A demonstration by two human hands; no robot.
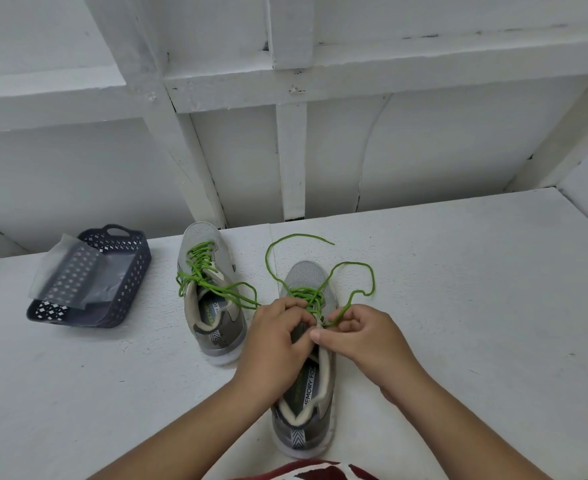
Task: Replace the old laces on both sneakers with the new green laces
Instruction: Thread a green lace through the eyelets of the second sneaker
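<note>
Two grey sneakers stand on the white table, toes pointing away from me. The left sneaker (pixel 209 292) is threaded with a green lace whose loose ends trail to its right. The right sneaker (pixel 304 375) sits in front of me with a green lace (pixel 320 268) through its lower eyelets, both long ends looping over the table beyond the toe. My left hand (pixel 275 344) grips the upper at the left eyelet row. My right hand (pixel 362 337) pinches the green lace at the right eyelets. The upper eyelets are hidden by my fingers.
A dark blue perforated plastic basket (pixel 126 278) holding clear plastic packaging (pixel 67 268) stands at the left of the table. A white panelled wall runs along the table's far edge. A red and white cloth (pixel 306 471) shows at the bottom edge.
</note>
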